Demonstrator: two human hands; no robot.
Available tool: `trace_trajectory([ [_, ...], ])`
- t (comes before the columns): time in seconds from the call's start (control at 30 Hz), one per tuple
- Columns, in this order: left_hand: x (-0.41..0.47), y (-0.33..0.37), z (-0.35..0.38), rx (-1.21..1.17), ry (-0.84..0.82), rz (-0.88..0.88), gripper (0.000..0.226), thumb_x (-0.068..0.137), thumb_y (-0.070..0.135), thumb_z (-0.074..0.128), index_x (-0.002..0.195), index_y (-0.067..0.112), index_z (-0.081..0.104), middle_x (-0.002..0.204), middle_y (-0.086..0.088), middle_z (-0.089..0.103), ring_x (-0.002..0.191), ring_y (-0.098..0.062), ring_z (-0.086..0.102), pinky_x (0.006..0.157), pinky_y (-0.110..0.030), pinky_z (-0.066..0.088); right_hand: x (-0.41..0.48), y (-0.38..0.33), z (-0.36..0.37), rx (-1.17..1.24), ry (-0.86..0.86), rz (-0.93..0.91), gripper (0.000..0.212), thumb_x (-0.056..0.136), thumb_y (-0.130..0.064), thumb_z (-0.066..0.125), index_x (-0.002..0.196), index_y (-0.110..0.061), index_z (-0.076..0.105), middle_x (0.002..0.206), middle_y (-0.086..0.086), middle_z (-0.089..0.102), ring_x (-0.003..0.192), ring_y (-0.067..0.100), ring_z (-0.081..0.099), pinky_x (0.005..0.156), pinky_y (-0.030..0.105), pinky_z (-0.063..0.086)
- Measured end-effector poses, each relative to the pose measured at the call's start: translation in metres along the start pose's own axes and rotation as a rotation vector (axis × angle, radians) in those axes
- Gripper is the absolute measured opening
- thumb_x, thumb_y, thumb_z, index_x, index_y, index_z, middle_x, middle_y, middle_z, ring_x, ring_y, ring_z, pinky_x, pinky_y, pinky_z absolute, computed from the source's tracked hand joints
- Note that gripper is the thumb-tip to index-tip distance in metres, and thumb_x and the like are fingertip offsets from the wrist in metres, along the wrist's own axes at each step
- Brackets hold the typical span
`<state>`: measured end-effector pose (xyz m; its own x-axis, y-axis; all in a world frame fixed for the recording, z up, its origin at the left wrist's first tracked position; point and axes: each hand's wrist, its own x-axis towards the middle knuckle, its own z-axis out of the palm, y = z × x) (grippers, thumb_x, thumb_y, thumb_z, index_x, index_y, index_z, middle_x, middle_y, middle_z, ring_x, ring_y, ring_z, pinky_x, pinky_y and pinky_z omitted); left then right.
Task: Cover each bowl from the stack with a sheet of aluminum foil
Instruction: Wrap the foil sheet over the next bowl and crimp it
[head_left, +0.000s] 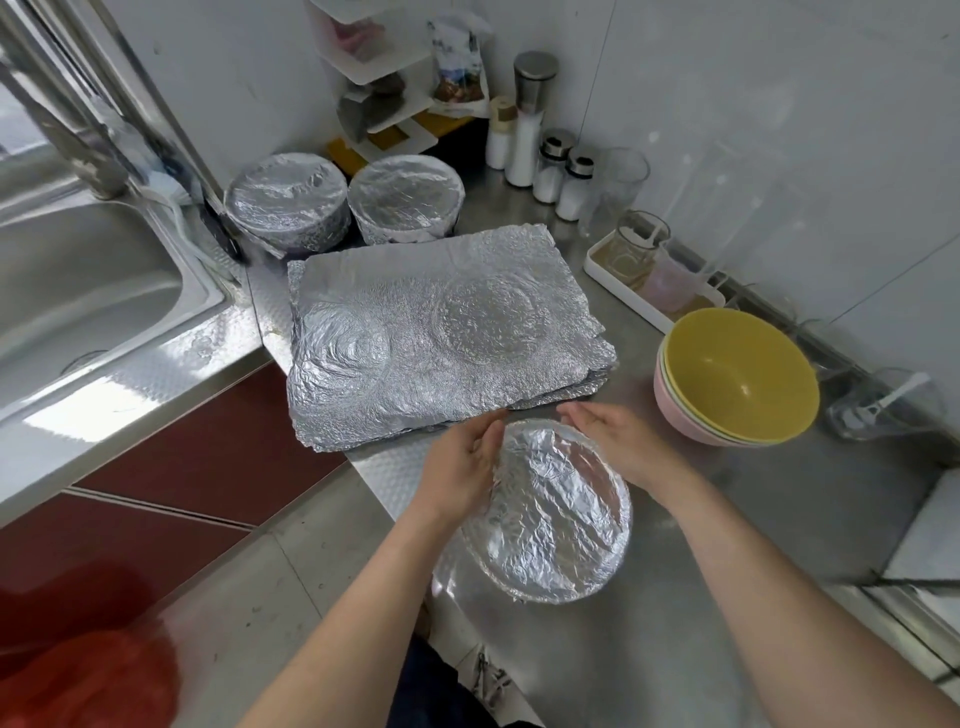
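Observation:
A bowl wrapped in foil stands on the steel counter near its front edge. My left hand presses flat against its left rim, fingers nearly straight. My right hand lies against its far right rim, fingers also straight. A pile of crinkled foil sheets lies just behind the bowl. To the right stands a stack of bowls, a yellow one on top and a pink one at the bottom. Two foil-covered bowls sit at the back.
A steel sink lies to the left with a tap above it. Salt shakers and jars line the back wall. A white tray with glasses stands behind the bowl stack. A glass holder sits far right.

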<state>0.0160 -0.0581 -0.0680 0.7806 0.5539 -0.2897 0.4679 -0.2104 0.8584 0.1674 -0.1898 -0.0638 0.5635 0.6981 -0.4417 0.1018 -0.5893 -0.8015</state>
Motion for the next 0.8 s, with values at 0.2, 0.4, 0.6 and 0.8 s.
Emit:
trace_trajectory([
  [0.2,-0.007,-0.009,0.014,-0.024,0.053,-0.016,0.035,0.104,0.022,0.041,0.134,0.013,0.056,0.118,-0.012,0.067,0.109,-0.028,0.061,0.095,-0.035,0.046,-0.004,0.009,0.023,-0.104,0.061,-0.059,0.023,0.100,-0.026,0.048,0.110,-0.021,0.069,0.093,-0.007,0.069,0.086,0.009,0.059,0.078,0.028,0.043],
  [0.4,0.000,-0.005,-0.001,-0.074,0.092,-0.035,0.036,0.104,0.027,0.040,0.136,0.016,0.054,0.133,-0.002,0.060,0.120,-0.016,0.055,0.104,-0.032,0.042,-0.011,0.011,0.013,-0.047,0.095,-0.049,0.033,0.100,-0.020,0.049,0.070,-0.027,0.060,0.055,-0.018,0.052,0.058,-0.002,0.043,0.062,0.021,0.034],
  [0.6,0.025,-0.056,-0.033,0.767,0.008,-0.054,0.058,0.096,0.018,0.039,0.152,0.024,0.023,0.161,-0.008,0.017,0.148,-0.027,0.012,0.120,-0.051,0.007,-0.012,0.014,0.004,0.270,0.221,0.032,0.030,0.099,-0.015,0.050,0.082,0.008,0.061,0.073,0.013,0.056,0.073,0.020,0.050,0.073,0.031,0.037],
  [0.8,0.002,-0.047,-0.023,0.956,-0.046,0.042,0.026,0.090,0.011,0.046,0.107,0.025,0.060,0.111,0.003,0.059,0.101,-0.020,0.062,0.104,-0.045,0.044,-0.001,-0.005,-0.002,0.596,0.335,0.160,0.018,0.099,-0.013,0.050,0.098,-0.003,0.065,0.085,0.008,0.068,0.077,0.017,0.062,0.078,0.028,0.050],
])
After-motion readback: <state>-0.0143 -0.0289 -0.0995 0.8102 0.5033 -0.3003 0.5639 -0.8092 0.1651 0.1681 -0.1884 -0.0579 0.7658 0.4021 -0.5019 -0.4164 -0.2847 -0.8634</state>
